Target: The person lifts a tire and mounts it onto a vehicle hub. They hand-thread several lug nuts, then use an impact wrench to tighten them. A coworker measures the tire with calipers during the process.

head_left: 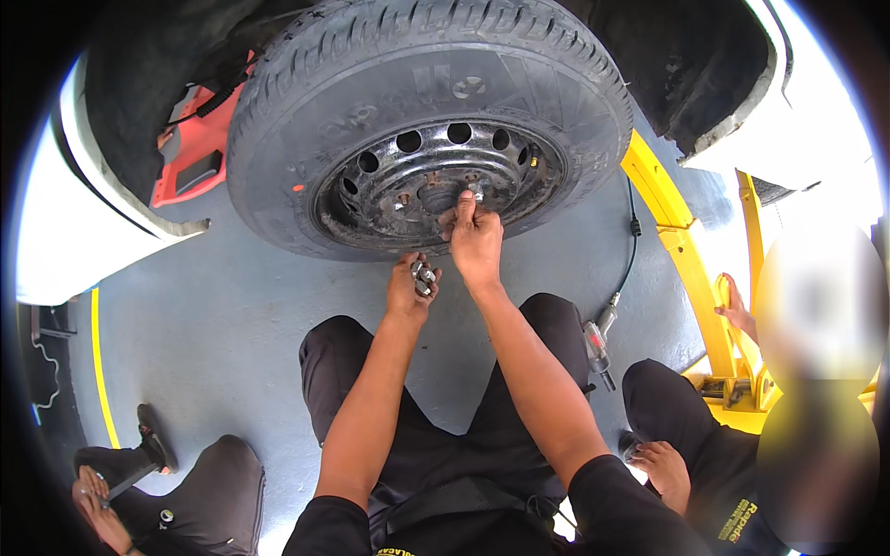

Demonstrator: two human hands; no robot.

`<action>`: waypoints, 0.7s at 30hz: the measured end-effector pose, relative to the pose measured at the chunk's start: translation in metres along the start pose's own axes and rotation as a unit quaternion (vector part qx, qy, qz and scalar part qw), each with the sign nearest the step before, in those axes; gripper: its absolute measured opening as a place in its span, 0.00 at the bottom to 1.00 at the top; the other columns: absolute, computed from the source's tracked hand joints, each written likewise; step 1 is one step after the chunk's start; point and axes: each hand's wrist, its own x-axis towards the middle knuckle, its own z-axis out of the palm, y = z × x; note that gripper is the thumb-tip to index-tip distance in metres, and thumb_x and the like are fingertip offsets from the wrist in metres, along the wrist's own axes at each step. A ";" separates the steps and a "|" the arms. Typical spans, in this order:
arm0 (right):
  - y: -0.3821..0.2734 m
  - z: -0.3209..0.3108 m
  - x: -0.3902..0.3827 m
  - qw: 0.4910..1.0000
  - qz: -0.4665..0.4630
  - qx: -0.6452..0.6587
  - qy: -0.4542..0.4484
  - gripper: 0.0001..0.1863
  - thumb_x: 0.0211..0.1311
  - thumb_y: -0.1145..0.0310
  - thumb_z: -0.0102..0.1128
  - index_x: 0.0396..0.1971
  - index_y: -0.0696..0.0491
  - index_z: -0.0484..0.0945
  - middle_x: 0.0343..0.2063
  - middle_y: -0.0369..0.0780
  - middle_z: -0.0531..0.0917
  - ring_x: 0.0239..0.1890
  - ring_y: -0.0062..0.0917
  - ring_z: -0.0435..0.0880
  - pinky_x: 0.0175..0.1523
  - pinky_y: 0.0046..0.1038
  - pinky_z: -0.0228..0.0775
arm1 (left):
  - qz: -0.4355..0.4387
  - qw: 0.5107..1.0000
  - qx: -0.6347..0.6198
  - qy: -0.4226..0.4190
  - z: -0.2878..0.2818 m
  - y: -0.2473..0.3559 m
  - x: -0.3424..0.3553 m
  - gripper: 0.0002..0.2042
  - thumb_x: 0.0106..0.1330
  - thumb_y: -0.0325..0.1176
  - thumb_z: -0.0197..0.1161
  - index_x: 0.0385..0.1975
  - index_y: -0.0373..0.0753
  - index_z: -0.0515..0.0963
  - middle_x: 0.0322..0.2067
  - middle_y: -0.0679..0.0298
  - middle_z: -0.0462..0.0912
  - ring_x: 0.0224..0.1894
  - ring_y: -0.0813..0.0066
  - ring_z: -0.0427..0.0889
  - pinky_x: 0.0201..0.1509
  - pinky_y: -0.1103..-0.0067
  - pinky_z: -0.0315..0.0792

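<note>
A car's wheel with a black steel rim (382, 190) and a grey-black tyre (278, 139) fills the upper middle. My right hand (477, 246) reaches up to the rim's hub, thumb and fingers pinched round a silver lug nut (476, 191) at a stud. How far the nut sits on the stud is hidden by the thumb. Just below the tyre, my left hand (406, 292) is turned palm up. Its curled fingers hold several shiny lug nuts (424, 276). Rusty studs (403, 199) show on the hub beside my right hand.
An air impact wrench (597, 345) with a hose lies on the grey floor by my right knee. To the right rises a yellow lift frame (680, 241), where a person crouches. Another person sits at lower left. A red stand (199, 148) is behind the tyre.
</note>
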 end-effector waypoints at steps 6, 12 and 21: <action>-0.006 -0.004 0.001 0.980 -0.122 -0.077 0.138 0.25 0.83 0.49 0.54 0.42 0.60 0.82 0.32 0.55 0.89 0.41 0.60 0.88 0.46 0.55 0.78 | 0.012 1.000 0.010 -0.013 -0.009 0.007 0.010 0.08 0.78 0.43 0.62 0.45 0.48 0.76 0.37 0.69 0.80 0.40 0.65 0.86 0.33 0.75 0.75; 0.023 0.006 0.032 0.986 0.053 0.150 0.054 0.38 0.88 0.46 0.42 0.22 0.61 0.81 0.22 0.56 0.85 0.28 0.57 0.87 0.42 0.53 0.78 | -0.038 0.999 -0.007 0.013 -0.020 0.004 0.025 0.07 0.79 0.45 0.60 0.43 0.51 0.79 0.39 0.72 0.81 0.44 0.65 0.86 0.35 0.76 0.72; -0.008 0.001 0.011 0.990 -0.029 -0.004 0.135 0.31 0.86 0.46 0.47 0.34 0.61 0.79 0.28 0.55 0.88 0.39 0.58 0.89 0.47 0.53 0.80 | -0.015 1.000 -0.011 -0.018 -0.028 0.020 0.023 0.14 0.78 0.51 0.61 0.36 0.49 0.78 0.27 0.75 0.80 0.31 0.79 0.83 0.29 0.82 0.67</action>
